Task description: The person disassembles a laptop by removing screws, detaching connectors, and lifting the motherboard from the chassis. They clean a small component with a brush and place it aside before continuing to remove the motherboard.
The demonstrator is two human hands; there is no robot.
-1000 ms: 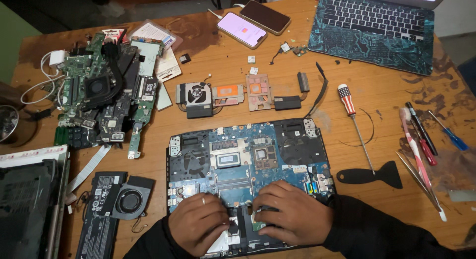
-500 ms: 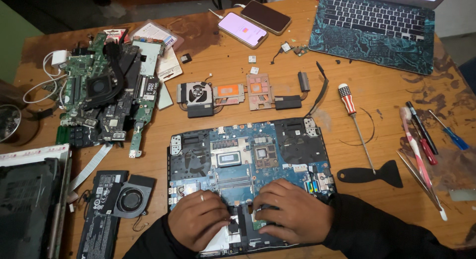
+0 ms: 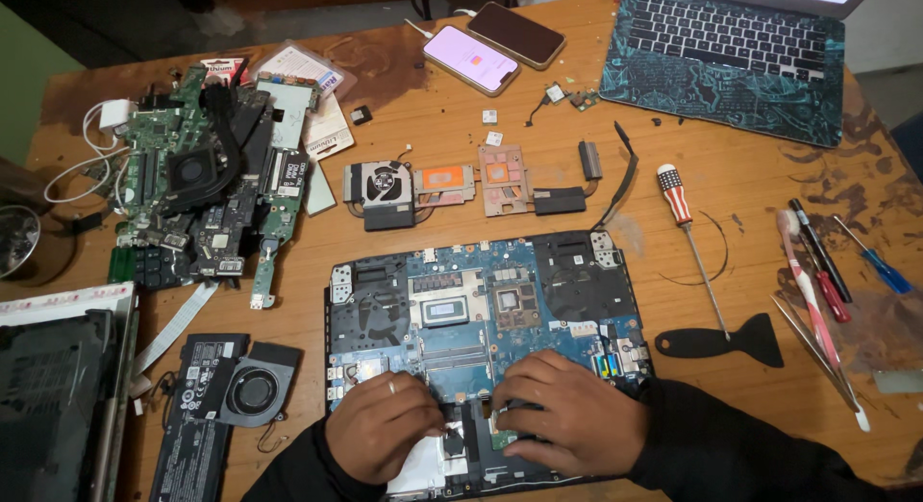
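Both hands are flat on the near edge of the blue laptop motherboard (image 3: 481, 314) in its black shell: left hand (image 3: 383, 437) and right hand (image 3: 567, 420) press down with curled fingers, can't tell if they're pinching anything. Beyond lies a copper heatsink with fan (image 3: 452, 187), a striped-handle screwdriver (image 3: 687, 233), then two glossy phones (image 3: 490, 45).

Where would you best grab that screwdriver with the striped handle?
Grip the screwdriver by its thick striped handle, coming from above. It lies flat on the wooden table, handle at the far end, thin shaft pointing toward the black scraper, with open space on both sides.
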